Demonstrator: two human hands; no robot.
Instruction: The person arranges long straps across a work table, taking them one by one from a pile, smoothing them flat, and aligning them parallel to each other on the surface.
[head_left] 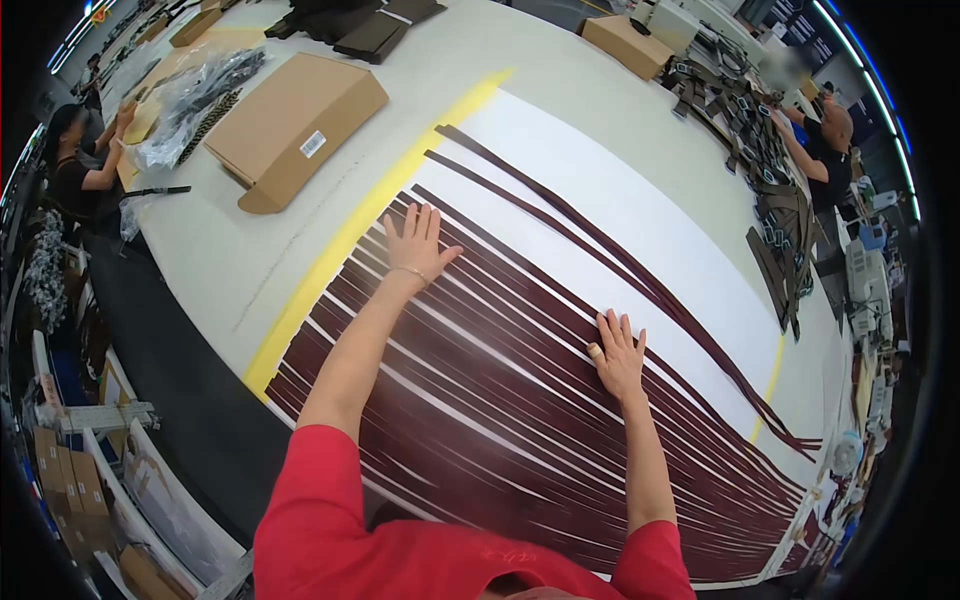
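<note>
Long dark maroon strips point(470, 400) lie side by side across a white sheet point(600, 210) on the table, with narrow white gaps between many of them. My left hand point(418, 246) rests flat on the strips near their left ends, fingers spread, a thin bracelet at the wrist. Further right, my right hand point(620, 355) lies flat over the upper strips, its fingers stretched out and a tan band around one finger. Beyond both hands, two loose strips point(560, 205) curve over the white sheet and draw together toward the right.
Yellow tape point(320, 290) runs along the sheet's left edge. A cardboard box point(297, 128) sits past it, near a plastic-wrapped bundle point(195, 105). Dark straps with buckles point(770, 190) are heaped at the far right, where a person point(828, 150) works. Another person point(85, 165) is at the left.
</note>
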